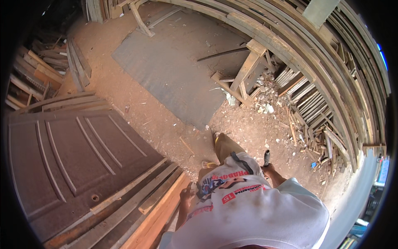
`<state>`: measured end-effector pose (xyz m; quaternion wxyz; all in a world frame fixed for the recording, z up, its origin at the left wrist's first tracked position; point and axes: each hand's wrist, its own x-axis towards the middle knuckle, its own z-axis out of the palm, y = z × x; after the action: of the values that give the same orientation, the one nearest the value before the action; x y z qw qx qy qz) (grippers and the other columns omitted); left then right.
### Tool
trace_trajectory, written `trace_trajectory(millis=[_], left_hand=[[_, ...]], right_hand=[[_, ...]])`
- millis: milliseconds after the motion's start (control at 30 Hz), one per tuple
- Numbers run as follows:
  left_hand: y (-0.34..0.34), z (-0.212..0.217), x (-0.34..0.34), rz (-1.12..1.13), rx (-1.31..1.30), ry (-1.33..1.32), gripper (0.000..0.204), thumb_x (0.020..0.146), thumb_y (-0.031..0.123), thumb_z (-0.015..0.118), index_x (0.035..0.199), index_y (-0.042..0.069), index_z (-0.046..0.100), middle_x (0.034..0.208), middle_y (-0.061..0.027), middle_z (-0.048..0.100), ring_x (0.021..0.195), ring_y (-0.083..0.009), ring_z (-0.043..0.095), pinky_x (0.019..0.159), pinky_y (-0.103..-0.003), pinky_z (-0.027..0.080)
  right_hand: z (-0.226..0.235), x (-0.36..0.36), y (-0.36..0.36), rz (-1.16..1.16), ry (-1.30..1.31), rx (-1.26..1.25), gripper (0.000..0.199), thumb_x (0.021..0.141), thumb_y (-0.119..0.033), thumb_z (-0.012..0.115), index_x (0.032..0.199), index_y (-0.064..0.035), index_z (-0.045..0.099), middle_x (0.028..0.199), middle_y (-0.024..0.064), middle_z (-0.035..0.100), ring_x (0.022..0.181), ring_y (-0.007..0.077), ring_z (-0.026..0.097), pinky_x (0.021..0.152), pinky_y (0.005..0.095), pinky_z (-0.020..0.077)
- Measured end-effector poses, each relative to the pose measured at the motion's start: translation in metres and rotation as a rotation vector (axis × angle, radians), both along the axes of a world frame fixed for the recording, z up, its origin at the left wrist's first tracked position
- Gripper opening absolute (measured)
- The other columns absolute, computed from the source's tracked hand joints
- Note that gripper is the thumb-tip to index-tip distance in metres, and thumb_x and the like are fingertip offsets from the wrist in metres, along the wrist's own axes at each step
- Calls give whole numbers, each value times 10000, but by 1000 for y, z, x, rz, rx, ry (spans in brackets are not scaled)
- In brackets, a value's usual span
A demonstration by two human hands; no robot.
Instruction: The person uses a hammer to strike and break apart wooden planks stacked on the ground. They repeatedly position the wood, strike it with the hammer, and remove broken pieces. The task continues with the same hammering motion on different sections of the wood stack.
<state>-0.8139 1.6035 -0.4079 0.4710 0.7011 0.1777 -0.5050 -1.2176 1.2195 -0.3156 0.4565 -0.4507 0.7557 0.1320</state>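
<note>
Left hand (pixel 188 195): what its fingers hold, if anything, too small to tell.
Dark handle (pixel 266 156): lower end hidden in the right hand (pixel 270 170); kind of tool cannot be told.
White shirt (pixel 257 220): cut off at the near edge.
Stacked planks (pixel 159 210): near ends out of view.
Brown door (pixel 62 145): left edge lost at the dark rim.
Left foot (pixel 208 164): partly hidden by clothing.

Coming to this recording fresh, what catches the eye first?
A brown panelled door fills the lower left, an orange-brown plank to its right. Stacked timber sweeps along the upper right, bent by the lens. Below and right of centre, the right hand grips a dark handle-like object.
</note>
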Motion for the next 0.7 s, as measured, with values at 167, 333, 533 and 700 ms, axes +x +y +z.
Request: trace_trajectory(millis=[167, 333, 533, 700], left_hand=[[-119, 44, 136, 79, 2, -142, 376, 980, 242, 715, 1219, -36, 631, 1042, -159, 729, 831, -244, 729, 688, -342, 595], [-231, 78, 229, 66, 50, -123, 379, 997, 280, 705, 1221, -18, 636, 1086, -147, 713, 836, -260, 724, 722, -333, 586], [-376, 91, 278, -298, -126, -222, 372, 989, 287, 709, 1212, -1, 635, 1016, -129, 726, 873, -250, 724, 771, -362, 596], [-545, 154, 286, -711, -232, -256, 409, 990, 341, 722, 1216, 23, 598, 1104, -151, 718, 1003, -255, 723, 879, -359, 590]], right_hand=[[-31, 23, 24, -74, -11, -130, 384, 797, -432, 844, 811, -71, 716, 748, 78, 735, 637, 191, 693, 587, 398, 543], [-76, 83, -9, -173, -76, -151, 379, 793, -420, 847, 907, -76, 734, 825, 97, 751, 730, 207, 703, 688, 417, 552], [-120, 159, -112, -427, -334, -367, 378, 837, -297, 850, 1096, -50, 726, 812, 94, 751, 699, 198, 703, 657, 395, 556], [-82, 213, -214, -405, -368, -326, 330, 837, -238, 849, 1088, -54, 737, 827, 88, 750, 707, 174, 700, 634, 357, 543]])
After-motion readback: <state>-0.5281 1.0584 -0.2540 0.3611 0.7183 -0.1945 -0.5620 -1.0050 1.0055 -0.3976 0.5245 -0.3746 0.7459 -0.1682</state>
